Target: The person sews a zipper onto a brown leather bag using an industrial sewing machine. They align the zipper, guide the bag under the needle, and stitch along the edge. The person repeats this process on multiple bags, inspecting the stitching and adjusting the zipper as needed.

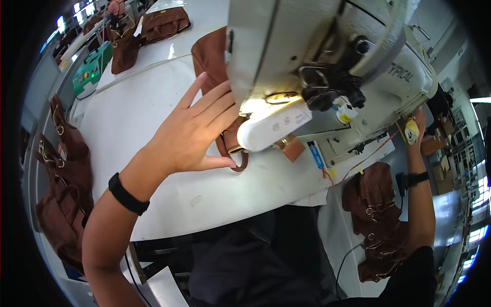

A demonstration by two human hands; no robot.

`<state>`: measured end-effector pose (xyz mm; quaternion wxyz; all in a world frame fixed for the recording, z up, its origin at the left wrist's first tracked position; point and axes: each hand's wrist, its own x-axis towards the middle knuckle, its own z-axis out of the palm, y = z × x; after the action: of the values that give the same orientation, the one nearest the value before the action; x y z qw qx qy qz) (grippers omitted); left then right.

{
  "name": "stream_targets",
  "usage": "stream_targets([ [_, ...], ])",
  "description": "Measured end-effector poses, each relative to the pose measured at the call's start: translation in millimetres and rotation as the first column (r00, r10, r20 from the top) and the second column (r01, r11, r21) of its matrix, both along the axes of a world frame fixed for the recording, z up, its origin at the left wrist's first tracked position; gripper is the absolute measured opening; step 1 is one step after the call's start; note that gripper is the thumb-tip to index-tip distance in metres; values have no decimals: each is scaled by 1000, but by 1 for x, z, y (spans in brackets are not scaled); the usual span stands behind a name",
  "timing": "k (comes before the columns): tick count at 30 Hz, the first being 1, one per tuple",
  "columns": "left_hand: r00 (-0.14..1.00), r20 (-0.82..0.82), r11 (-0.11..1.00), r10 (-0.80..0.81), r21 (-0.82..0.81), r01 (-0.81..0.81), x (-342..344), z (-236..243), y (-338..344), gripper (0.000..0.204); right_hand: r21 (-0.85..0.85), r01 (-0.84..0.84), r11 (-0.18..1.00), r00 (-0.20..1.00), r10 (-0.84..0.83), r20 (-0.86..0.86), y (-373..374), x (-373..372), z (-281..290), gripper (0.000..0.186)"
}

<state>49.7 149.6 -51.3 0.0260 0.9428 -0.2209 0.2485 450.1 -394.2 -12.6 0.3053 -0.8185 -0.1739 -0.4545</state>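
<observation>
My left hand lies with fingers spread over a brown leather bag piece beside a white sewing machine. Its thumb is by a curved brown strap. Part of the piece is hidden beneath the lit machine head and a white oblong housing; a small square leather tab shows below. My right hand is raised to the machine's right end, by a small yellow item; its fingers are partly hidden and I cannot tell what they hold.
Brown bags with rings lie left and lower right. More bags and a green box are beyond the white table. A blue tool lies by the machine base. A person in pink is far back.
</observation>
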Motion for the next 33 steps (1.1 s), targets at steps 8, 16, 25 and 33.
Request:
stream_targets([
  [8,995,-82,987,-58,143,69,22,-17,29,50,142,-220,965,879,259,-401,75,-1,135,49],
  [16,977,208,969,-46,247,-7,37,-39,20,24,441,-214,872,964,262,-51,64,-17,83,42],
  [25,872,303,819,385,324,-474,-37,-67,69,45,-154,-234,960,688,52,-723,62,47,178,50],
  [33,746,237,697,622,266,-666,-115,-73,7,48,600,-330,729,937,331,113,99,-22,48,42],
])
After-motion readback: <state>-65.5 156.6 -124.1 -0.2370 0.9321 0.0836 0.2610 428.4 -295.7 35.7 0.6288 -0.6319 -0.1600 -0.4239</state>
